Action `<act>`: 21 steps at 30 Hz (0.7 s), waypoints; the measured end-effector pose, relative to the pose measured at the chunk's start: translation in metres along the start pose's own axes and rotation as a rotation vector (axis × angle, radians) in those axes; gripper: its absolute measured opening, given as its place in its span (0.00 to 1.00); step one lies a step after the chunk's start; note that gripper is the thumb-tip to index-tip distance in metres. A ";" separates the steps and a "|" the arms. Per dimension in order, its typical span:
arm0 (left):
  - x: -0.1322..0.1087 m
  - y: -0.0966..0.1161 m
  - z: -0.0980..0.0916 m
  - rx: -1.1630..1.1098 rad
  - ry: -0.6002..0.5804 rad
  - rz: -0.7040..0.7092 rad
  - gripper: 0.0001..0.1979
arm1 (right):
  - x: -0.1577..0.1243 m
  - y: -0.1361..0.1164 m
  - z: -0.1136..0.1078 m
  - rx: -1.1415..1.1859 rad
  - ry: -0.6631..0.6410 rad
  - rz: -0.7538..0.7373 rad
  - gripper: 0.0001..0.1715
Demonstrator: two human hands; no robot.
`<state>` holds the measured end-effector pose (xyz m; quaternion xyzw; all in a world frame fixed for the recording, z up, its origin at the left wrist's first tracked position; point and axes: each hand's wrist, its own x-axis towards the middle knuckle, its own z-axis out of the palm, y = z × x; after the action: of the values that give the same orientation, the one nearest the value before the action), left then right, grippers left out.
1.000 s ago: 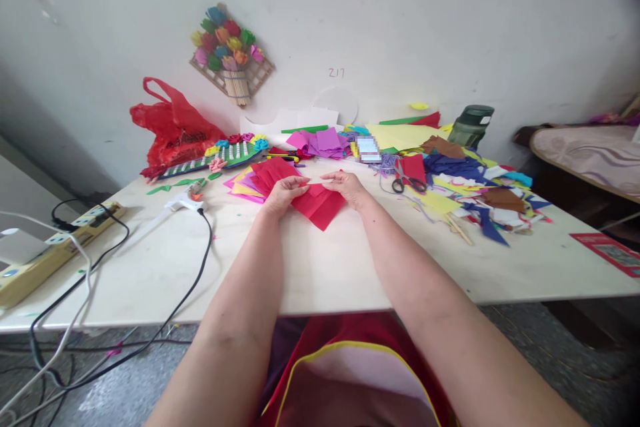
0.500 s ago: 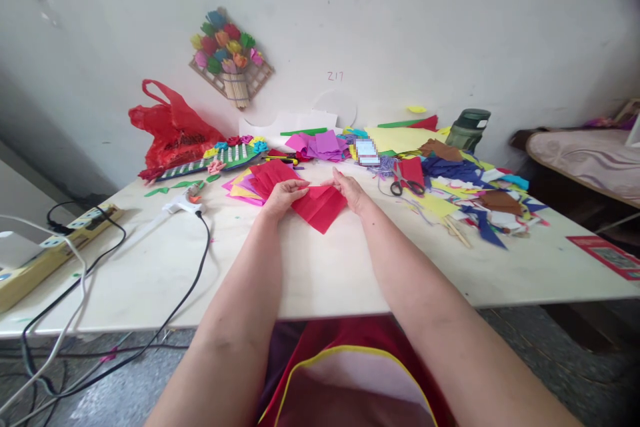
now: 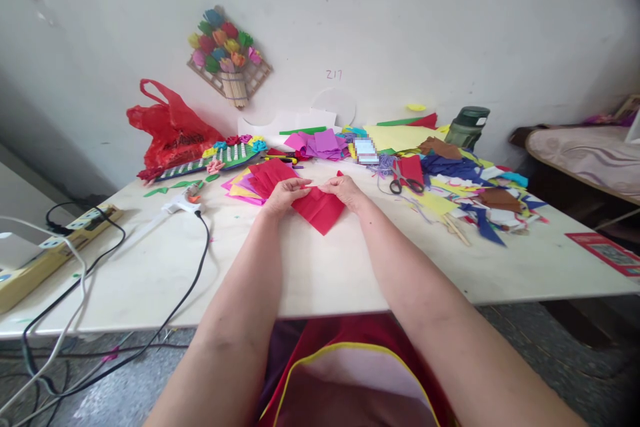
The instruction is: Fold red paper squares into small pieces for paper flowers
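Note:
A piece of red paper (image 3: 321, 212), creased and with one corner pointing toward me, is held just above the white table (image 3: 330, 273). My left hand (image 3: 289, 196) pinches its left edge, fingers closed. On the far edge, my right hand (image 3: 345, 191) also pinches the paper, its fingertips close to those of the left. Something thin and pale shows between the two sets of fingertips; I cannot make out what it is. Behind my left hand lies a fanned stack of coloured paper (image 3: 265, 179), red on top with yellow and pink below.
A white glue gun (image 3: 184, 203) with a black cord lies at left, by a power strip (image 3: 55, 250). Scissors (image 3: 403, 181), paper scraps (image 3: 475, 193) and a dark green bottle (image 3: 467, 128) are at right. A red plastic bag (image 3: 175, 127) stands at back left.
My right hand has moved left along the paper's far edge, bringing its fingertips nearer my left hand. The left hand stays almost where it was.

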<state>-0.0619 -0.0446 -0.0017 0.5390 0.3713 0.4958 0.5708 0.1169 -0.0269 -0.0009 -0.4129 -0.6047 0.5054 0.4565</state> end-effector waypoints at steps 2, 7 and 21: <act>-0.001 0.001 0.000 0.003 -0.007 -0.014 0.22 | 0.000 0.000 0.000 0.022 -0.030 -0.004 0.13; 0.000 0.000 0.003 0.174 -0.016 -0.020 0.16 | 0.000 -0.001 0.000 0.000 -0.111 -0.015 0.11; 0.000 0.001 0.005 0.253 -0.048 -0.019 0.16 | 0.004 0.003 -0.004 -0.102 -0.117 -0.044 0.16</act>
<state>-0.0569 -0.0464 0.0001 0.6150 0.4222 0.4266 0.5114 0.1195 -0.0220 -0.0033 -0.3921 -0.6640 0.4872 0.4099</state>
